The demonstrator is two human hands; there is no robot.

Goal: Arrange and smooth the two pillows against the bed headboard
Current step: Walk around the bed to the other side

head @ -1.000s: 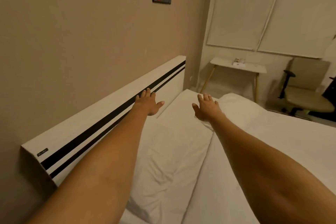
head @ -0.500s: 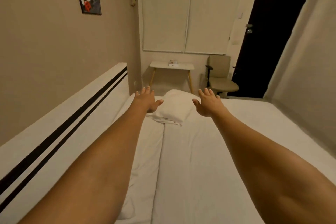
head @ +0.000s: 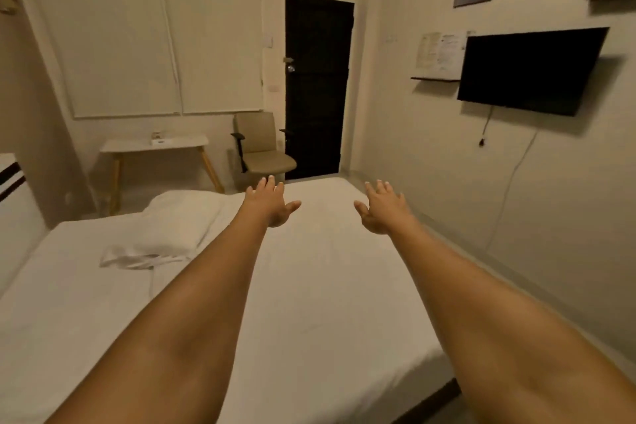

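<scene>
One white pillow [head: 179,224] lies crumpled on the white bed [head: 327,286], left of centre, near the far edge. Only a sliver of the white headboard [head: 13,189] with black stripes shows at the far left. I cannot make out a second pillow. Both arms stretch forward over the mattress. My left hand [head: 270,203] hovers open, fingers spread, to the right of the pillow and apart from it. My right hand [head: 382,210] is also open and empty, above the bed's right side.
A small white side table [head: 155,144] and a beige chair [head: 261,144] stand beyond the bed. A dark door [head: 318,86] is behind them. A black TV [head: 530,69] hangs on the right wall, close to the bed's right edge.
The view has swung right, away from the headboard toward the door and TV wall. Both open hands moved with it, off the pillows and out over the bare mattress.
</scene>
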